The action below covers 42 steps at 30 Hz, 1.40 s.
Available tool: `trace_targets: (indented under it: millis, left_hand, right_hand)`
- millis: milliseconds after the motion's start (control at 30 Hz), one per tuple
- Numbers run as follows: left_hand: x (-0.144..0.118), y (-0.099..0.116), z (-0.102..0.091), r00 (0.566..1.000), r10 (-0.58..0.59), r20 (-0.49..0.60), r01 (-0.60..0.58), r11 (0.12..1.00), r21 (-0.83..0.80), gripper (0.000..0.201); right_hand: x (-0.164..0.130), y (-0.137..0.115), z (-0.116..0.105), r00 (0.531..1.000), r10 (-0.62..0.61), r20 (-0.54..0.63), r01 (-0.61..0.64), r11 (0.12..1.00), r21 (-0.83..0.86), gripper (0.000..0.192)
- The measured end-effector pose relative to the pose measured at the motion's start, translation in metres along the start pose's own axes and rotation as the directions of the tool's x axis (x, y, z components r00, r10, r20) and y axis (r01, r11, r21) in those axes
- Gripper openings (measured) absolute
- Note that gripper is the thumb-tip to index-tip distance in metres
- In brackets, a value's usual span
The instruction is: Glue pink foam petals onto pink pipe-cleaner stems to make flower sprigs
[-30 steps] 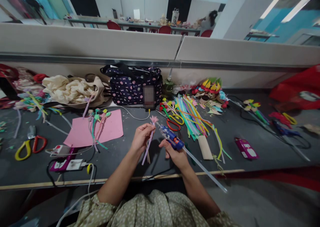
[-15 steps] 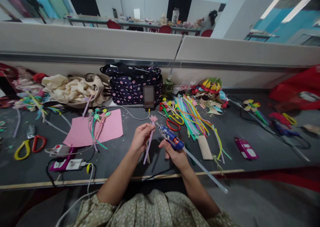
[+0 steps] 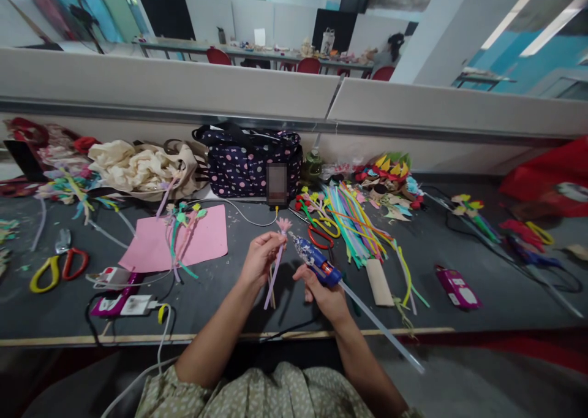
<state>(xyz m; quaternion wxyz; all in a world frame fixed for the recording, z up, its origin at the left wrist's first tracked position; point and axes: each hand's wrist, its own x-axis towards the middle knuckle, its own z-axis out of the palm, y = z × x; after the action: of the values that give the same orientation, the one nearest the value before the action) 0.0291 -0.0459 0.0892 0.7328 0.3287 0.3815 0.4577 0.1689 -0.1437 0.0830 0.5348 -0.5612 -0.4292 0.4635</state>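
Note:
My left hand (image 3: 260, 260) pinches a small paper flower (image 3: 283, 225) with a pink tuft on a lilac stem that hangs down past the fingers. My right hand (image 3: 327, 290) grips a blue glue gun (image 3: 313, 256), a clear glue stick (image 3: 381, 328) jutting from its back toward me. The gun's nozzle points at the stem just below the tuft, close to it. Both hands hover over the dark grey table (image 3: 275, 295), near its front edge.
A pink paper sheet (image 3: 181, 240) with finished flowers lies left; scissors (image 3: 57, 268) further left. Coloured strips (image 3: 356, 219) and red-handled scissors (image 3: 320, 237) lie right of my hands. A dotted bag (image 3: 250, 160) and cream cloth (image 3: 138, 163) sit against the partition. A purple device with cables (image 3: 122, 298) lies front left.
The view has shifted slightly downward. Both hands hold the same things in nearly the same pose, the nozzle staying by the flower.

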Motion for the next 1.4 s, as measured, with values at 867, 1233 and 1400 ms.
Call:
trace_targets:
  millis: [867, 1233, 1400]
  left_hand:
    - [0.001, 0.012, -0.024, 0.989, 0.145, -0.033, -0.144, 0.989, 0.014, 0.027]
    - [-0.003, 0.013, -0.025, 1.000, 0.021, -0.001, -0.021, 0.999, -0.038, 0.030]
    - [0.010, 0.019, -0.057, 0.992, 0.112, -0.051, -0.103, 0.981, 0.162, 0.033]
  right_hand:
    - [-0.002, 0.009, 0.003, 0.997, -0.046, -0.056, 0.050, 0.996, 0.080, 0.035]
    - [0.002, 0.012, 0.014, 0.996, -0.026, -0.080, 0.038, 0.987, 0.156, 0.031]
    - [0.002, 0.010, 0.008, 0.987, -0.013, -0.158, 0.038, 0.987, 0.158, 0.032]
